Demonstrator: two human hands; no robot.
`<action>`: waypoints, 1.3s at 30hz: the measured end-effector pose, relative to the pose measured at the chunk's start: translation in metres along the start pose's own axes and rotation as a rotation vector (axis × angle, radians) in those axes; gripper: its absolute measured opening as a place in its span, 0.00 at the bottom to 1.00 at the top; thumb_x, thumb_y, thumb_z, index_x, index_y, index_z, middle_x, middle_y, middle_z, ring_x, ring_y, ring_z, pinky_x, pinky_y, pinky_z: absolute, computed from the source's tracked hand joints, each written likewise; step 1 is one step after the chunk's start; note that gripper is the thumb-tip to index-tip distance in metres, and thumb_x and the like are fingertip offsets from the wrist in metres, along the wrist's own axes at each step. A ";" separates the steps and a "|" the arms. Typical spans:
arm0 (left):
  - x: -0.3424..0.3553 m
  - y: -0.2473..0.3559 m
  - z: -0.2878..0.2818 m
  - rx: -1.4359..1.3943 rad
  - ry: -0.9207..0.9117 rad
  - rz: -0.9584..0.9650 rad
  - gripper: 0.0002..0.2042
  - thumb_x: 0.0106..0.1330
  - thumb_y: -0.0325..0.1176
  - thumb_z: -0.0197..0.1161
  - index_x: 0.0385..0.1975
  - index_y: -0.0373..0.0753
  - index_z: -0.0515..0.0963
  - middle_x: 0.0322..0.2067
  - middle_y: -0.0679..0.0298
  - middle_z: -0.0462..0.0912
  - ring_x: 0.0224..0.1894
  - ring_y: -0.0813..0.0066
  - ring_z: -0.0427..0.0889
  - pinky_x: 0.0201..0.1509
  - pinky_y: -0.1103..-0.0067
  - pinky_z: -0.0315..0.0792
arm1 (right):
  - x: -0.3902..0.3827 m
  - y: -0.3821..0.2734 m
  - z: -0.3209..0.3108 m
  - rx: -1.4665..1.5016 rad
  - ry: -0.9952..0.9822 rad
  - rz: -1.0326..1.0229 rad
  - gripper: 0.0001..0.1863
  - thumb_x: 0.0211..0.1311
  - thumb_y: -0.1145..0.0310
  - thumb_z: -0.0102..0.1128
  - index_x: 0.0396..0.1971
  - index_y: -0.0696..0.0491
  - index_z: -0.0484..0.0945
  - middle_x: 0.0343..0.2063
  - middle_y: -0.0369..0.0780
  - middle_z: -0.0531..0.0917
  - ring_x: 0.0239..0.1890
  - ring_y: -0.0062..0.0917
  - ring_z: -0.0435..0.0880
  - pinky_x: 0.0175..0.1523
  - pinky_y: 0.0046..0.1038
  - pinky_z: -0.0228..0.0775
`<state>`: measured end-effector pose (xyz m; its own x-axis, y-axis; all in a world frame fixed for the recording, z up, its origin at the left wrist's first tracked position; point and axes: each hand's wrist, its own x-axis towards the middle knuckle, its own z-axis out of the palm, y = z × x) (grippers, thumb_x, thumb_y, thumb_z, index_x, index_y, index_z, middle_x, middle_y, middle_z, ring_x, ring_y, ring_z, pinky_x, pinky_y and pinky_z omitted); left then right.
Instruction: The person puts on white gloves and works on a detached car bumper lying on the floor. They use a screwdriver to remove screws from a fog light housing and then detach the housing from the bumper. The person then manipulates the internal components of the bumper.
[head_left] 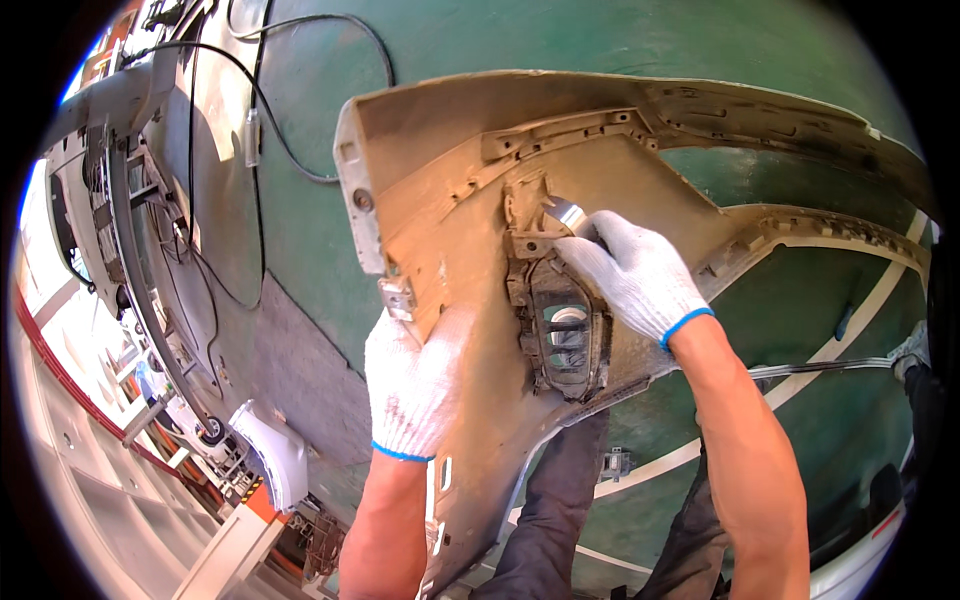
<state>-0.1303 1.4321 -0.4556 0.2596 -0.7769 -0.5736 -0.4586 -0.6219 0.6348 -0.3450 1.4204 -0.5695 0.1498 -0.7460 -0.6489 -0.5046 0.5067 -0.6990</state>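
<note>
Over green floor (310, 230): fender (430, 240), inner side showing, tan dirt over most of it. Vent (570, 383) seated near fender's lower edge. Left hand (415, 375) clamped on fender's left edge, below metal clip (398, 298). Right hand (630, 262) closed on blade (567, 213), tip just above vent, contact unclear. Looks early: vent in place, dirt left, nothing visibly finished.

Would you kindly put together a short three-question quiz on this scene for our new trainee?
1. Which hand holds the metal tool?
2. True or false: the left hand touches the dusty panel.
3. What is the main colour of the floor: A) red, B) green, C) yellow?

Key: 1. The right hand. 2. True. 3. B.
</note>
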 end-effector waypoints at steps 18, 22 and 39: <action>0.002 0.000 -0.003 0.111 -0.018 0.077 0.15 0.68 0.32 0.66 0.52 0.35 0.80 0.36 0.45 0.88 0.40 0.40 0.88 0.44 0.64 0.80 | 0.009 -0.031 0.000 -0.562 0.019 -0.328 0.17 0.76 0.52 0.55 0.38 0.47 0.87 0.29 0.48 0.85 0.35 0.50 0.85 0.39 0.49 0.76; 0.003 -0.002 -0.001 0.138 -0.007 0.094 0.17 0.69 0.33 0.64 0.56 0.36 0.80 0.39 0.45 0.88 0.42 0.40 0.88 0.46 0.62 0.81 | 0.012 -0.031 0.003 -0.586 0.049 -0.306 0.19 0.75 0.50 0.56 0.35 0.48 0.87 0.25 0.48 0.84 0.32 0.50 0.85 0.38 0.49 0.76; 0.004 -0.009 -0.004 0.147 -0.034 0.152 0.17 0.69 0.33 0.65 0.56 0.36 0.80 0.35 0.44 0.87 0.39 0.38 0.87 0.42 0.62 0.80 | 0.004 -0.022 0.030 -0.469 0.202 -0.180 0.22 0.75 0.48 0.57 0.29 0.50 0.83 0.24 0.51 0.85 0.32 0.53 0.86 0.36 0.51 0.77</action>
<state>-0.1215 1.4342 -0.4613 0.1507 -0.8552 -0.4959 -0.6098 -0.4752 0.6342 -0.3076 1.4191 -0.5661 0.1261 -0.8948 -0.4283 -0.8182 0.1503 -0.5550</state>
